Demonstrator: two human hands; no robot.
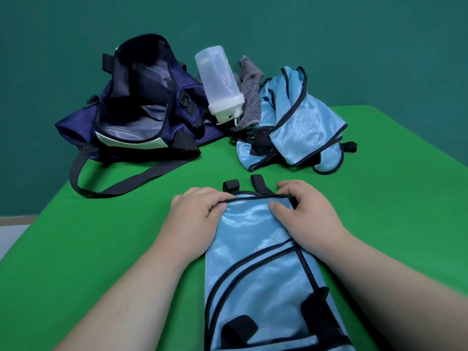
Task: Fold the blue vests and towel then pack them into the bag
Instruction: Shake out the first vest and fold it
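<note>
We're mid-fold on one vest, a narrow strip on the table running away from us. Next, we judge: bring far hem back twd us to halve it. Left hand & right hand each pinch that hem's corners, thumbs on top. Beyond: other vests, towel, open bag, nothing packed yet.

Both forearms were bare, entering from below and converging slightly. Left hand lay palm down, with fingers curled over the far edge of the vest and the thumb flat on top. Right hand mirrored it, with fingers curled over the same edge and the thumb pressed on the fabric. Thumb tips pointed toward each other, apart. Wrists were low and straight.
</note>
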